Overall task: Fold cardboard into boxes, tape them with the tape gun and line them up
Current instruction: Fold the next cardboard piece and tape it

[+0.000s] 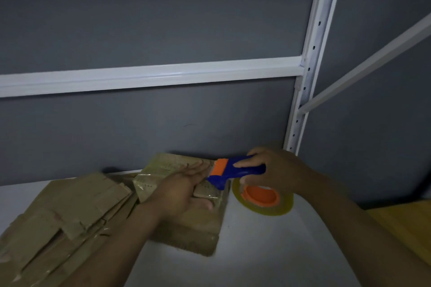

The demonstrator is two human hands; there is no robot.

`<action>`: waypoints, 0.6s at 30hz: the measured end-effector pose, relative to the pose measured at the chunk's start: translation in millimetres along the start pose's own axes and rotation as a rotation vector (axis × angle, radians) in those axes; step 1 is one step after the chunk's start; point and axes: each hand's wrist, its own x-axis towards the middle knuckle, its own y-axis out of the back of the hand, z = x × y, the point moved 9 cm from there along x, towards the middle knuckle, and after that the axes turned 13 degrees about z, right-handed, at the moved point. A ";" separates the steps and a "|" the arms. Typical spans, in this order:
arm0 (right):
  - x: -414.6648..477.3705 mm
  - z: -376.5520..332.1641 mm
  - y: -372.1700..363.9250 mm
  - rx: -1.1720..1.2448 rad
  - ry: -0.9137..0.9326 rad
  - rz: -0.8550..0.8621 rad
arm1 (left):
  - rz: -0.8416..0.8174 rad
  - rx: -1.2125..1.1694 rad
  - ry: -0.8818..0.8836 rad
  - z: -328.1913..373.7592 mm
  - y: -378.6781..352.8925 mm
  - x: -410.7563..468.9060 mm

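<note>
- On top of a small brown cardboard box (200,223), the person's left hand (184,184) lies flat, fingers straight and together and pointing toward the wall, thumb spread apart on the near side.
- Just to its right, the right hand (272,170) grips the handle of a blue plastic tape gun (235,170), fingers curled over the top and thumb underneath.
- The tape gun's orange front plate (221,166) sits at the far right of the box top, right beside the left fingertips; I cannot tell whether it touches them.
- A roll of clear yellowish tape (279,211) on an orange hub (261,196) hangs under the handle, just off the box's right side, above the white surface (256,251).
- The box stands on that surface near the back wall, its top glossy with strips of tape.
- Left of the box, touching it, lies a loose stack of flattened brown cardboard sheets (70,212).
- Behind everything is a flat grey wall (163,18), crossed by a white metal rail (149,74) that joins a white perforated upright post (312,53).
- At the far right edge shows a yellow wooden panel (405,223).
</note>
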 end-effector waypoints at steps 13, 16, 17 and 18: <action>-38.5 40.3 -24.6 0.095 -0.059 0.056 | -0.022 0.039 -0.015 -9.4 -1.2 3.9; -40.1 34.5 -47.5 0.154 -0.049 0.062 | -0.114 0.159 -0.075 -0.4 -6.2 0.1; -41.8 35.3 -55.3 0.179 -0.054 0.060 | -0.120 0.164 -0.075 3.6 -7.6 -0.3; -43.9 35.5 -61.6 0.207 -0.063 0.065 | -0.120 0.162 -0.066 7.6 -8.5 0.0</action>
